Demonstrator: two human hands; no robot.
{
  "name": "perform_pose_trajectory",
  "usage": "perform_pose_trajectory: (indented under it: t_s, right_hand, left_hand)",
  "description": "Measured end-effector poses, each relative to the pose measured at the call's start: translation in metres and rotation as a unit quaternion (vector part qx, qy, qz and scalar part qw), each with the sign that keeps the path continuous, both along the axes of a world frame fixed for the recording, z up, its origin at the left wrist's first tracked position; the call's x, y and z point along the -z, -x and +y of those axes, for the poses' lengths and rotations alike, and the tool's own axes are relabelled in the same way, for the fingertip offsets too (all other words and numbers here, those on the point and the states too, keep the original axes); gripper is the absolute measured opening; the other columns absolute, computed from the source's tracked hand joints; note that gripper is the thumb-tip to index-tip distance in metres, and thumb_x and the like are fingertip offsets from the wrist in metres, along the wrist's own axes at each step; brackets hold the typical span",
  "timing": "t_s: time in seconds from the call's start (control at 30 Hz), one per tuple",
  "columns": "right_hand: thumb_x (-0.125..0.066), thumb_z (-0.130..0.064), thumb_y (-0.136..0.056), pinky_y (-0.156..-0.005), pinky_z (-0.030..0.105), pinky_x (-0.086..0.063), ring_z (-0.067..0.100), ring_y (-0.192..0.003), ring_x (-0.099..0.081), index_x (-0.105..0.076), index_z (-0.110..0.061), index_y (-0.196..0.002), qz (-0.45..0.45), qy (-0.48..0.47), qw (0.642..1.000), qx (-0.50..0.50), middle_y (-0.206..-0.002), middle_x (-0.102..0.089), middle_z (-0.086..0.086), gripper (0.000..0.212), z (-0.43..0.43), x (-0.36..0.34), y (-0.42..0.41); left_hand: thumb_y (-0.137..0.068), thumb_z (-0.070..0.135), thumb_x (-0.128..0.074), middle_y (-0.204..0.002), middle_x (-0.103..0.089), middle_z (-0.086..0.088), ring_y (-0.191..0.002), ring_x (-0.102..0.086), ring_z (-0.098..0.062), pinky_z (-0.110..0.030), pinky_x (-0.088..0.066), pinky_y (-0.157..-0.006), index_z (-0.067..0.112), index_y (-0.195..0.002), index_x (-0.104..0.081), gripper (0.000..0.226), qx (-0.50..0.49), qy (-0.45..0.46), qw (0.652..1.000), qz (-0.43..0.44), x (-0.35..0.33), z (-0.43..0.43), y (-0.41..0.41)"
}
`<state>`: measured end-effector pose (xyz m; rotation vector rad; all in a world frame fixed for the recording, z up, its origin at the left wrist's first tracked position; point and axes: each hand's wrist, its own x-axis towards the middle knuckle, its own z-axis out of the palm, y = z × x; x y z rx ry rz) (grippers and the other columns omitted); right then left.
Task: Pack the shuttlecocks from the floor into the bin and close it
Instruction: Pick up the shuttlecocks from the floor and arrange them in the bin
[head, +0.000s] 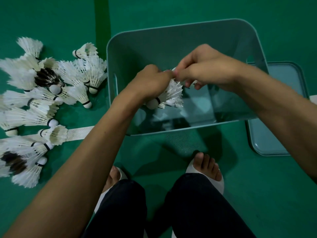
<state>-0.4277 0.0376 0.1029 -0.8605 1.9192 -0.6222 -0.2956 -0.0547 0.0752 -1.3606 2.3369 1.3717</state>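
shuttlecocks (51,86): showing white, some dark brown
bin (188,31): showing pale teal
floor (274,186): showing green, white line
trousers (197,212): showing black

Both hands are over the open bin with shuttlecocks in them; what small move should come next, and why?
Probably lower and release the white feather shuttlecocks held by the left hand and right hand into the grey-blue plastic bin: they already hang inside its rim, and the bin looks nearly empty.

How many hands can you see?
2. The left hand and the right hand meet above the open bin, both gripping a shuttlecock bunch. None seems hidden.
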Motion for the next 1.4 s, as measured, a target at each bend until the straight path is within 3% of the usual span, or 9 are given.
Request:
perform_pose_trajectory:
  t_s: [0.13, 0.23, 0.43, 0.5, 0.6, 0.8, 0.97, 1.17, 1.4]
  right_hand:
    - [-0.069, -0.023, -0.086, -0.058, 0.03, -0.045, 0.013, -0.069, -0.061, -0.074, 0.002, -0.091, -0.089, 0.055, 0.994, 0.003, -0.076, -0.066, 0.004, 0.026, 0.006, -0.006, -0.002]
    - [-0.07, -0.049, -0.08, -0.062, 0.032, -0.047, 0.018, -0.07, -0.062, -0.072, -0.006, -0.085, -0.154, 0.059, 0.986, 0.028, -0.079, -0.067, 0.004, 0.043, 0.006, -0.006, -0.001]
    - [-0.086, -0.024, -0.078, -0.056, 0.016, -0.04, 0.005, -0.062, -0.056, -0.082, -0.01, -0.085, -0.047, 0.095, 0.994, -0.023, -0.074, -0.075, 0.007, 0.016, 0.009, -0.016, -0.006]
    - [-0.086, -0.021, -0.077, -0.059, 0.026, -0.039, 0.018, -0.066, -0.051, -0.083, -0.014, -0.08, -0.014, 0.07, 0.997, -0.027, -0.083, -0.074, 0.022, 0.008, 0.012, -0.018, -0.003]
    - [-0.086, -0.021, -0.076, -0.067, 0.025, -0.046, 0.007, -0.063, -0.059, -0.082, -0.018, -0.08, 0.12, -0.001, 0.993, 0.013, -0.077, -0.075, 0.005, 0.007, 0.016, -0.011, 0.011]
    - [-0.068, -0.022, -0.08, -0.075, 0.034, -0.05, 0.035, -0.081, -0.061, -0.065, -0.005, -0.082, 0.335, -0.17, 0.927, -0.001, -0.08, -0.062, 0.014, 0.017, 0.019, -0.002, 0.021]
    - [-0.053, -0.007, -0.087, -0.046, 0.025, -0.045, 0.022, -0.059, -0.071, -0.057, -0.007, -0.07, 0.25, -0.179, 0.951, 0.015, -0.06, -0.067, 0.011, 0.018, 0.005, 0.02, 0.007]
    - [-0.064, 0.001, -0.094, -0.067, 0.038, -0.063, 0.029, -0.075, -0.07, -0.063, 0.007, -0.086, 0.062, -0.208, 0.974, 0.065, -0.088, -0.071, 0.021, 0.011, -0.006, 0.046, 0.012]
    - [-0.064, 0.0, -0.095, -0.045, 0.021, -0.049, 0.017, -0.057, -0.057, -0.067, 0.001, -0.11, 0.015, -0.198, 0.978, 0.068, -0.092, -0.064, 0.017, 0.015, -0.003, 0.049, 0.019]
  left_hand:
    - [-0.101, 0.014, -0.048, -0.077, -0.055, -0.004, -0.063, -0.047, -0.015, -0.027, -0.035, -0.056, 0.011, -0.082, -0.06, 0.022, -0.04, -0.052, 0.995, 0.079, -0.007, 0.0, 0.003]
    - [-0.104, 0.018, -0.047, -0.079, -0.06, -0.007, -0.063, -0.051, -0.015, -0.026, -0.039, -0.059, 0.009, -0.087, -0.065, 0.027, -0.057, -0.068, 0.991, 0.098, -0.007, -0.001, 0.0]
    - [-0.101, 0.07, -0.031, -0.097, -0.069, -0.009, -0.088, -0.064, -0.02, -0.043, -0.054, -0.094, -0.002, -0.112, -0.074, 0.085, -0.006, -0.052, 0.997, 0.065, -0.003, -0.001, -0.005]
    - [-0.103, 0.067, -0.028, -0.105, -0.071, -0.004, -0.092, -0.067, -0.018, -0.037, -0.052, -0.09, 0.005, -0.115, -0.073, 0.078, -0.01, -0.059, 0.996, 0.072, -0.002, 0.002, -0.004]
    - [-0.104, 0.053, -0.042, -0.102, -0.074, -0.011, -0.079, -0.07, -0.025, -0.037, -0.055, -0.082, 0.005, -0.117, -0.065, 0.055, -0.021, -0.084, 0.994, 0.063, 0.001, 0.004, -0.009]
    - [-0.09, 0.004, -0.055, -0.102, -0.07, -0.019, -0.093, -0.065, -0.035, -0.036, -0.051, -0.076, 0.002, -0.095, -0.073, 0.019, 0.18, 0.112, 0.971, -0.111, 0.009, -0.003, -0.016]
    - [-0.088, 0.0, -0.055, -0.118, -0.069, -0.013, -0.105, -0.066, -0.032, -0.047, -0.056, -0.096, 0.012, -0.107, -0.077, 0.031, 0.284, 0.097, 0.931, -0.207, 0.018, -0.008, -0.021]
    - [-0.087, 0.004, -0.053, -0.125, -0.059, -0.012, -0.108, -0.063, -0.035, -0.05, -0.054, -0.1, 0.021, -0.123, -0.071, 0.044, 0.31, 0.083, 0.914, -0.247, 0.028, -0.011, -0.026]
    - [-0.089, 0.007, -0.052, -0.136, -0.045, -0.013, -0.116, -0.058, -0.038, -0.052, -0.051, -0.103, 0.021, -0.133, -0.065, 0.047, 0.332, 0.093, 0.899, -0.269, 0.031, -0.01, -0.026]
